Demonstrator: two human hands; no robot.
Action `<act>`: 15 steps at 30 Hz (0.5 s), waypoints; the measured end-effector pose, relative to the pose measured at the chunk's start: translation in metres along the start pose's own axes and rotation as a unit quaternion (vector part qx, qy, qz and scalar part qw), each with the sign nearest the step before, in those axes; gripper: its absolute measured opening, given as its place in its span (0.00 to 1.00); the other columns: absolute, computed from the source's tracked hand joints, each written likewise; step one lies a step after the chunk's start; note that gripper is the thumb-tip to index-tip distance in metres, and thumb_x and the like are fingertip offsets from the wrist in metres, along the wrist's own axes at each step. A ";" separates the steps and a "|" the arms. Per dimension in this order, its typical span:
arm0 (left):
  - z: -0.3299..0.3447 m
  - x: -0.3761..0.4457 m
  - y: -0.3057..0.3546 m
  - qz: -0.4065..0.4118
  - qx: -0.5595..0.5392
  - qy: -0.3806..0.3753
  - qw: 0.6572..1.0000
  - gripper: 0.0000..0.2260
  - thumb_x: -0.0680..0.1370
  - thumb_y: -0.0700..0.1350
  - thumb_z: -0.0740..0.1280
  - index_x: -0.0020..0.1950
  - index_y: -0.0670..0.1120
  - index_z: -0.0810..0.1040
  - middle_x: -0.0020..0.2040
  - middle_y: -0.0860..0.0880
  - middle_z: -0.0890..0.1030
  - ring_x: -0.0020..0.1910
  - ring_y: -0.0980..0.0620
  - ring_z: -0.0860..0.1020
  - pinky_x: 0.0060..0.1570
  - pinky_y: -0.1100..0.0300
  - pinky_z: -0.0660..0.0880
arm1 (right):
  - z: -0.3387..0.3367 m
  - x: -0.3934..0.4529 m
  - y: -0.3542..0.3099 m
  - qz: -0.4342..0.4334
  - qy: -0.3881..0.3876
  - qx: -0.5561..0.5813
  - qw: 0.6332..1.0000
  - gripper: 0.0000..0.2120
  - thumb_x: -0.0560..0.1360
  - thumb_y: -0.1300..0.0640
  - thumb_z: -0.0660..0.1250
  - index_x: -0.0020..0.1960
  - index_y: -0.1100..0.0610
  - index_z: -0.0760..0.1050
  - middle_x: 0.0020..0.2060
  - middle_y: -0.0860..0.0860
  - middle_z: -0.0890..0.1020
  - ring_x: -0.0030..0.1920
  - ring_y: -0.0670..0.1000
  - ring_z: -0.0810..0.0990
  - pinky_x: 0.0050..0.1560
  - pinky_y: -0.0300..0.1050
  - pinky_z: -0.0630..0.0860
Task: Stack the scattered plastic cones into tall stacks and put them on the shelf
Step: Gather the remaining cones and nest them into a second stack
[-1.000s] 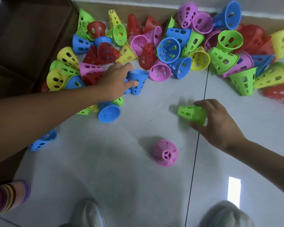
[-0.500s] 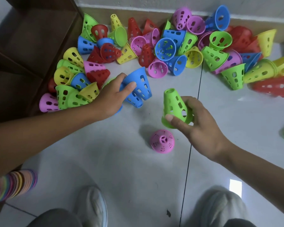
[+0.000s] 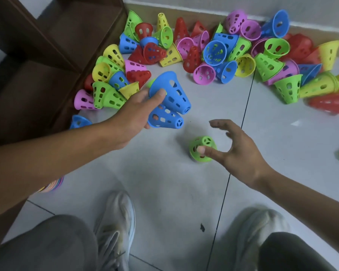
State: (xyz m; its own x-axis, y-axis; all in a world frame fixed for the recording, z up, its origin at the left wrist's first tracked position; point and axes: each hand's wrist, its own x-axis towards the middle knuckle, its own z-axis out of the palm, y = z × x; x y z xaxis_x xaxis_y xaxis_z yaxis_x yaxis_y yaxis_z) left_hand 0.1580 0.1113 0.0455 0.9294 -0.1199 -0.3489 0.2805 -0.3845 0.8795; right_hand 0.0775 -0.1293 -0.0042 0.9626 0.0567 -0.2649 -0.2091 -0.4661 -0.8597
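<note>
Left hand [image 3: 137, 112] grips two blue cones [image 3: 170, 102]; right hand [image 3: 237, 151] apparently splayed.

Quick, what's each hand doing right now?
Left hand: holding two blue cones.
Right hand: open, holding nothing, by the green cone.

**Looks like a room in someone's home, floor corner by a shelf**

Pretty sure this is indoors at a house or a playroom. Glossy pale floor tiles [image 3: 282, 137] with dark grout lines fill most of the frame, a beige skirting board [image 3: 204, 11] runs under a grey wall along the top, and a dark brown wooden shelf unit [image 3: 53, 61] sits at upper left. A heap of perforated plastic toy cones [image 3: 213, 53] in bright colours is dumped on the floor, and someone's light sneakers [image 3: 115, 229] show at the bottom.
</note>
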 end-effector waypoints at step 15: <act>0.030 -0.069 0.026 -0.022 0.034 -0.092 0.995 0.13 0.84 0.56 0.60 0.62 0.53 0.79 0.54 0.53 0.83 0.49 0.54 0.80 0.43 0.58 0.73 | 0.001 -0.039 -0.044 -0.139 0.087 -0.004 0.986 0.17 0.80 0.46 0.66 0.66 0.49 0.70 0.52 0.37 0.81 0.54 0.40 0.79 0.56 0.49 0.78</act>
State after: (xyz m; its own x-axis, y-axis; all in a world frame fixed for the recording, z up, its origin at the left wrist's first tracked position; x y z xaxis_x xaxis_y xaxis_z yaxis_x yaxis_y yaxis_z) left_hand 0.0939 0.0819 0.0823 0.8553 -0.2639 -0.4459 0.2981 -0.4533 0.8400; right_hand 0.0488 -0.1099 0.0430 0.9977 0.0313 0.0606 0.0682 -0.4613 -0.8846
